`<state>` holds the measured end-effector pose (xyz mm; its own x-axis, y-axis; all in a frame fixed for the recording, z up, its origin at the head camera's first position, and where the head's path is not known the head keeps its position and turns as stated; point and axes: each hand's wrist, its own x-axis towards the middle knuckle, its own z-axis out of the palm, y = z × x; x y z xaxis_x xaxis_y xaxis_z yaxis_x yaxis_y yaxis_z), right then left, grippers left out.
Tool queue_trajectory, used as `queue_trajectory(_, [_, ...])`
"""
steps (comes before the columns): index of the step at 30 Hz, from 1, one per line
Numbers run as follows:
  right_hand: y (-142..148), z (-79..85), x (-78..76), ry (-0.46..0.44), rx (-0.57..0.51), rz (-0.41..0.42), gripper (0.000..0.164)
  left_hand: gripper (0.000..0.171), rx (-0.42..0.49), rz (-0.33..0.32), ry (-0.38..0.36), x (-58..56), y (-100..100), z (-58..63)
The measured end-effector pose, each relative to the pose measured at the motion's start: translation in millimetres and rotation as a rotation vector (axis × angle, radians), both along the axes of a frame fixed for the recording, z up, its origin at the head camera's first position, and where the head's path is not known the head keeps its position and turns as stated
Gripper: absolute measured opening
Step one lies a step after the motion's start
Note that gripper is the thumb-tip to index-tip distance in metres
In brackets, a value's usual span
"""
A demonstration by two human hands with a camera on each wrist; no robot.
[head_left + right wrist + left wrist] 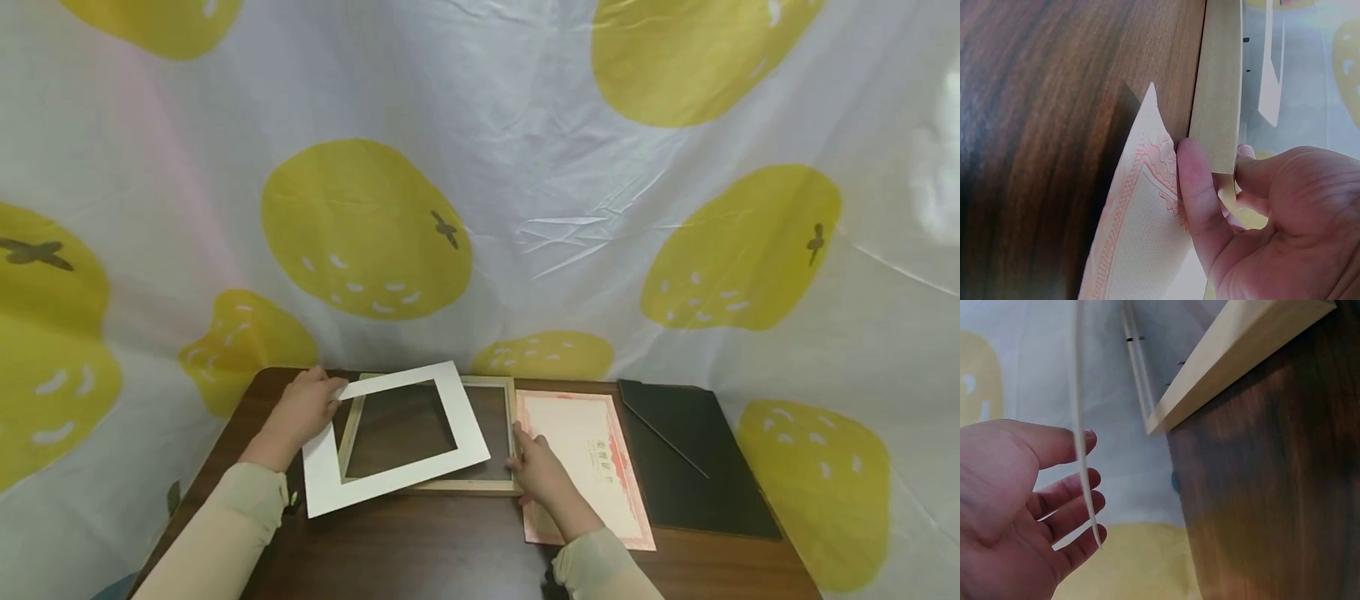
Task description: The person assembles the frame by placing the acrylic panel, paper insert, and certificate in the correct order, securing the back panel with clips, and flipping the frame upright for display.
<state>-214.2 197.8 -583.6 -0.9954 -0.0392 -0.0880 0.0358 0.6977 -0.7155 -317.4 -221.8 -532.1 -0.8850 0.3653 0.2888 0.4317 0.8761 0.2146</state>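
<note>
Left hand (298,414) pinches white mat (457,408) above wooden frame (480,487); right hand (542,471) grips frame

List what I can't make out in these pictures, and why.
- Head view: the near left corner of the pale rectangular wooden frame, hidden behind the white rectangular mat with a cut-out window.
- Head view: the smallest print on the cream paper sheet with a red border, too small to read.
- Left wrist view: the mat's upper end, cut off by the top edge.
- Right wrist view: the sheet's remainder, cut off by the bottom edge.

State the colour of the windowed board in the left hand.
The windowed board is white, seen best in the head view.
</note>
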Motion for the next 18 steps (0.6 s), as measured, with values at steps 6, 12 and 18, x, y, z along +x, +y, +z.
queue_trajectory(6, [-2.6,-4.1,2.7,-0.011,-0.007,-0.001,0.071,0.034,-0.014,-0.024,-0.012,-5.5,10.1,-8.6])
queue_trajectory(12, [-6.5,-0.3,3.8,-0.027,0.008,0.003,0.073,0.036,-0.037,-0.045,-0.033,-7.9,16.8,-8.5])
queue_trajectory(18, [-3.5,3.6,-1.4,-0.007,0.044,0.001,0.073,0.037,-0.051,-0.042,-0.032,-19.1,23.8,-5.6])
